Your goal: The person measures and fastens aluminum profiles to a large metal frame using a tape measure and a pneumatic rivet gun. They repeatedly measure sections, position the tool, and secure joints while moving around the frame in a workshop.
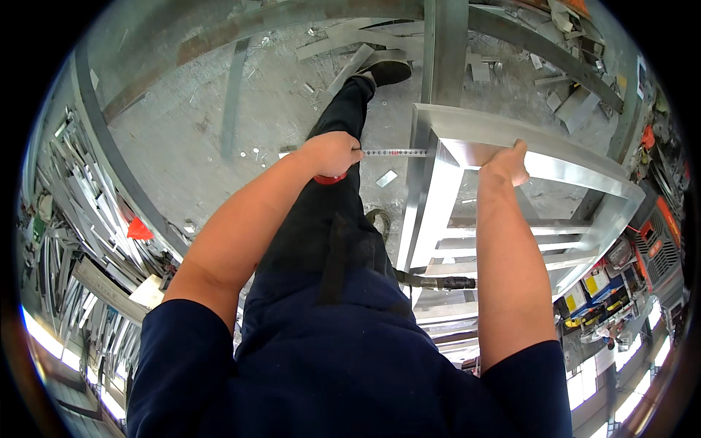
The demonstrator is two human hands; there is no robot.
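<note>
My left hand [334,155] is closed around a tape measure, with part of its red case [331,179] showing below the fingers. The tape's pale blade [394,152] runs out to the right, and its far end meets the left edge of a shiny metal frame [431,212]. On that frame's upper rail, near the corner, my right hand [505,165] is closed, fingers wrapped over the bar with the thumb side up. Several bars cross the lower part of the frame.
Thin metal offcuts lie heaped at the left [95,219]. A grey upright beam [445,58] stands behind the frame. Scraps litter the concrete floor [285,80]. At the right are an orange-and-grey machine [655,237] and tools. A torch-like black handle [453,283] lies across the frame.
</note>
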